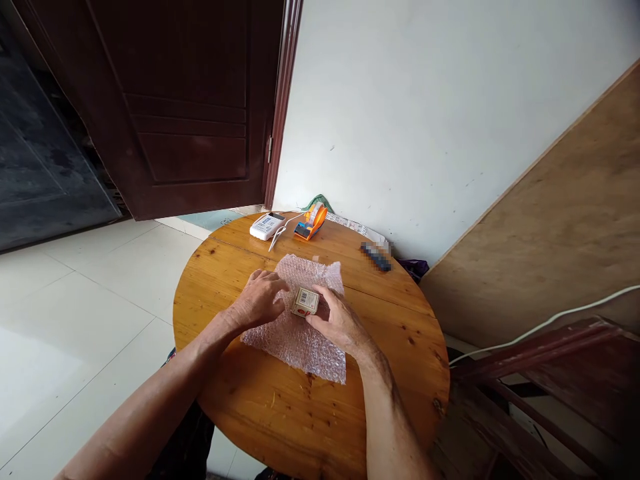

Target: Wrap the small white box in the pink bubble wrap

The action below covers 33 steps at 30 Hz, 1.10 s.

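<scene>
A small cream box (305, 301) with a barcode label and a patch of red sits on a sheet of pinkish bubble wrap (313, 350). From the right, my right hand (343, 320) grips the box, thumb at its near edge and fingers at its far corner. My left hand (261, 299) is over the left part of the wrap, just beside the box. Its thumb and forefinger are apart, and nothing shows between them. The wrap lies spread on a round wooden table (395, 367).
Toward the back of the table are a white device (265, 227) with a cable, an orange tape dispenser (313, 222) and a dark blurred object (376, 257). A white wall (425, 120) and a dark red door (195, 107) stand behind. Dark red wooden furniture (565, 360) is at right.
</scene>
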Available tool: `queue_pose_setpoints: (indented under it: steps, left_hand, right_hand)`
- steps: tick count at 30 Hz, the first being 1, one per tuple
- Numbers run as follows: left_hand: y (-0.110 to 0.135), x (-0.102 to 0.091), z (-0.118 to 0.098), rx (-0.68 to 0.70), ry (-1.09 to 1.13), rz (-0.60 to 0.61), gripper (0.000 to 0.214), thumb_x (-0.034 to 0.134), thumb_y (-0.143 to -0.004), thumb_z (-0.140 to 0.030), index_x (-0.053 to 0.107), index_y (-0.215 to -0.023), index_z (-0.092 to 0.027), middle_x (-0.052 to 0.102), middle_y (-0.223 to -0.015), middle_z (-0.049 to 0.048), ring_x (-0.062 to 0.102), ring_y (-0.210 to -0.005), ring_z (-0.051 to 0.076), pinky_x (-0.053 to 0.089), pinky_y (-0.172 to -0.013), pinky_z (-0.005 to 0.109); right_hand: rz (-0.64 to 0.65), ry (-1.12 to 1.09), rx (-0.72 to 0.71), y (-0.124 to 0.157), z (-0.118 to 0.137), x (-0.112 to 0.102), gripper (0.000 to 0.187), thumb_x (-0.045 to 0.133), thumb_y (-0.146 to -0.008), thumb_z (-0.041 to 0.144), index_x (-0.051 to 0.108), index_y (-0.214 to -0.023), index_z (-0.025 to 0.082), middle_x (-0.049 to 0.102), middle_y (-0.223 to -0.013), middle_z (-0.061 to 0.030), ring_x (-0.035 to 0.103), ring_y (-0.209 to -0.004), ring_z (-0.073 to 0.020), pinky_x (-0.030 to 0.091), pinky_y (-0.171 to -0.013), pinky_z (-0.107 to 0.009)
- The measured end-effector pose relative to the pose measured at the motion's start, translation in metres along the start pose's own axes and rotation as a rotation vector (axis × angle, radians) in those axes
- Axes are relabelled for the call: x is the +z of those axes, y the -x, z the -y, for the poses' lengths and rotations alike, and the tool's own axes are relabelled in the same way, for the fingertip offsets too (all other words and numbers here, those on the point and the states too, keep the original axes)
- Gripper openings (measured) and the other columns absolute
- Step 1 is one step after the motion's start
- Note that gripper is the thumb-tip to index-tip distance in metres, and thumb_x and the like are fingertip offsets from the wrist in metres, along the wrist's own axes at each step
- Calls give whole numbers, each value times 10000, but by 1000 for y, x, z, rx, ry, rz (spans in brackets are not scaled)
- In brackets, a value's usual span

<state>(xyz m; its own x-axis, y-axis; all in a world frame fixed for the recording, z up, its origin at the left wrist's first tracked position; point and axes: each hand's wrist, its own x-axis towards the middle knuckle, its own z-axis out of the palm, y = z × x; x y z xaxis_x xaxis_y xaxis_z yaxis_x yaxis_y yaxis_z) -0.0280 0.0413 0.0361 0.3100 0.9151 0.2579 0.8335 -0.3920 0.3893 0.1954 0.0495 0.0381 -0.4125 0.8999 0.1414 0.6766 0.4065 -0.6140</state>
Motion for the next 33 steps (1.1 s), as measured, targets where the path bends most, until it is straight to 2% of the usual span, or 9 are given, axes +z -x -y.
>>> queue_pose_setpoints:
  steps: [3, 6, 9, 12, 22, 25, 29, 31, 33]
  left_hand:
    - [21, -22, -21, 154, -51, 159, 221, 609, -781, -144, 708, -964, -221, 719, -976, 53, 632, -1004, 248, 396, -1043, 475]
    - [44, -28, -39, 237, -130, 260, 116, 689, -749, -189, 683, -863, -209, 701, -965, 56, 615, -1014, 263, 305, -1120, 537]
    - [59, -22, -48, 255, -202, 290, 83, 703, -760, -207, 662, -832, -202, 693, -955, 64, 602, -1002, 270, 283, -1131, 540]
    - [64, -14, -51, 268, -235, 298, 58, 670, -784, -180, 660, -837, -202, 695, -972, 68, 598, -1004, 266, 285, -1132, 532]
    - [51, 10, -48, 333, -301, 316, 121, 610, -794, -142, 684, -883, -178, 717, -1019, 99, 623, -1008, 283, 439, -964, 461]
    - [46, 2, -49, 279, -204, 255, 99, 578, -777, -113, 650, -790, -179, 717, -947, 76, 637, -929, 243, 470, -904, 397]
    - [24, -19, -49, 86, -75, 135, 92, 588, -756, -128, 645, -773, -199, 709, -816, 43, 650, -832, 219, 489, -829, 344]
    - [7, -26, -49, -36, -63, 111, 108, 578, -770, -150, 665, -790, -209, 718, -789, 39, 665, -803, 230, 494, -784, 345]
    - [-10, -28, -47, -100, -43, 100, 129, 575, -782, -168, 686, -826, -215, 741, -825, 37, 682, -809, 239, 500, -763, 344]
  right_hand:
    - [12, -13, -8, 0, 0, -2, 531, 709, -801, 255, 562, -1310, 208, 642, -1293, -114, 596, -1204, -283, 454, -1044, -455]
    - [24, -22, -11, 1, 0, -4, 538, 698, -805, 238, 557, -1323, 204, 636, -1307, -117, 587, -1216, -283, 443, -1047, -444]
    - [20, -7, 14, 1, -1, -3, 543, 674, -782, 181, 562, -1312, 214, 651, -1284, -105, 607, -1176, -272, 453, -1023, -422]
    - [12, 5, 25, 1, -1, -2, 509, 661, -784, 176, 575, -1285, 201, 682, -1223, -99, 633, -1119, -265, 471, -979, -405]
    - [11, 18, 30, 0, 2, -2, 428, 672, -786, 169, 613, -1208, 194, 719, -1143, -91, 648, -1074, -262, 474, -957, -399]
    - [3, -31, 32, 0, -2, -2, 427, 691, -800, 238, 614, -1220, 210, 709, -1180, -87, 640, -1106, -263, 471, -975, -404]
    - [-23, -203, 46, 0, -4, -10, 391, 585, -909, 507, 653, -1181, 233, 702, -1201, -70, 637, -1144, -258, 473, -1001, -396]
    - [-20, -310, 65, 1, -4, -18, 495, 499, -925, 643, 686, -1135, 235, 715, -1170, -63, 631, -1159, -269, 464, -1023, -403]
    - [-17, -422, 65, 2, -4, -24, 615, 450, -902, 744, 703, -1129, 231, 719, -1180, -71, 611, -1196, -286, 441, -1057, -423]
